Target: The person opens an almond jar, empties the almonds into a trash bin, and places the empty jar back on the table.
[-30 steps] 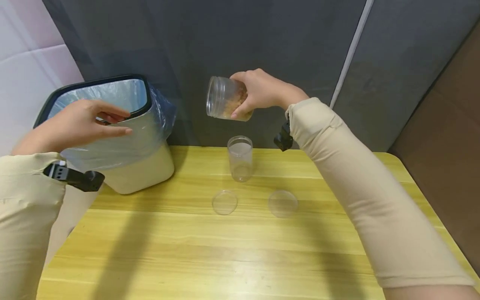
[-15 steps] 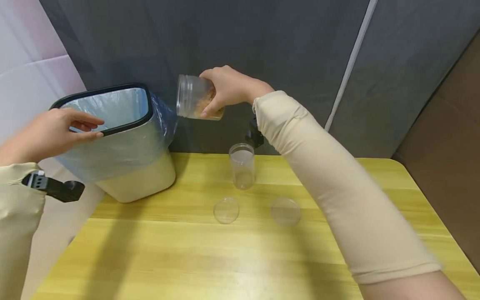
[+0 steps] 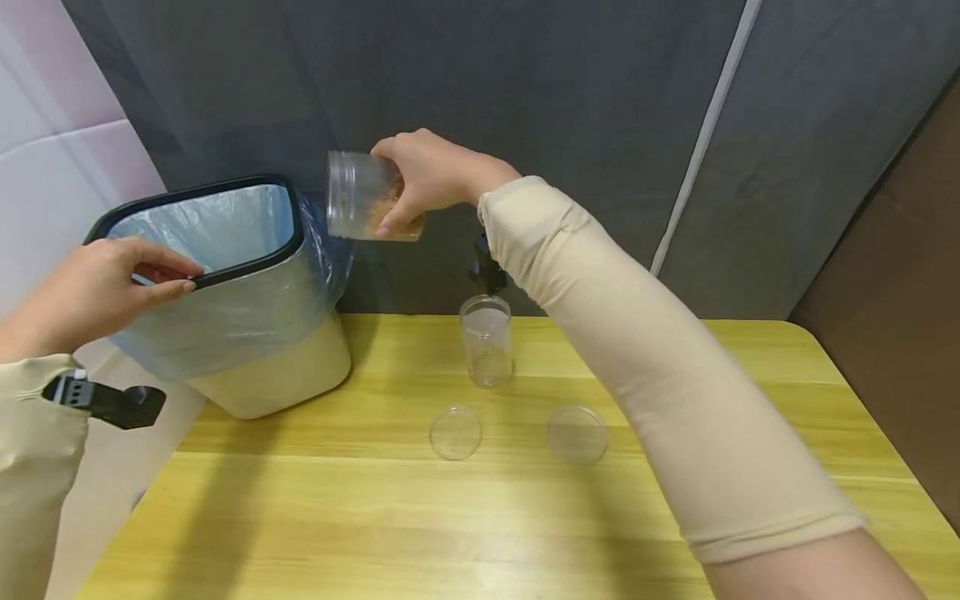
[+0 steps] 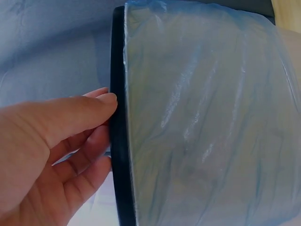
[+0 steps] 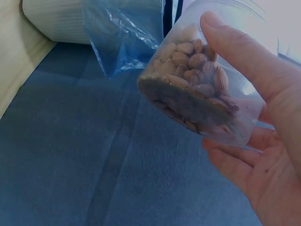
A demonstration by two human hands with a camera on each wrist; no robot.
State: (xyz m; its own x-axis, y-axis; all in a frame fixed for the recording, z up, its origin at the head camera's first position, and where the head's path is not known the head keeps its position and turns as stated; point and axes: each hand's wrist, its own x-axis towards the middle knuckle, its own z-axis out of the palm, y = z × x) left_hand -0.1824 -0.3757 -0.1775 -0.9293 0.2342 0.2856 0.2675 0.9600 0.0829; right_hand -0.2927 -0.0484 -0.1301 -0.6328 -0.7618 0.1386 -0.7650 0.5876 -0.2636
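My right hand [image 3: 431, 171] grips a clear plastic jar [image 3: 356, 187] tipped on its side, mouth toward the left. Brown almond-like nuts [image 5: 197, 66] lie in its lower end in the right wrist view. The jar hangs above table height, just right of a white trash bin [image 3: 300, 367] with a black rim [image 3: 247, 268] and a bluish plastic liner [image 3: 202, 221]. My left hand [image 3: 97, 287] pinches the bin's near-left rim, thumb on the outer side and fingers reaching behind it. Those fingertips are partly hidden by the rim [image 4: 122, 141] in the left wrist view.
A clear jar [image 3: 487, 342] stands upright and uncapped on the wooden table [image 3: 420, 533]. Two round clear lids [image 3: 456, 433] lie flat in front of it. A dark grey panel [image 3: 525, 75] rises behind the table, and a brown panel [image 3: 900, 233] borders the right.
My right hand has carried the tilted jar left, from above the standing jar to beside the bin. My left hand has moved left and down onto the bin's rim.
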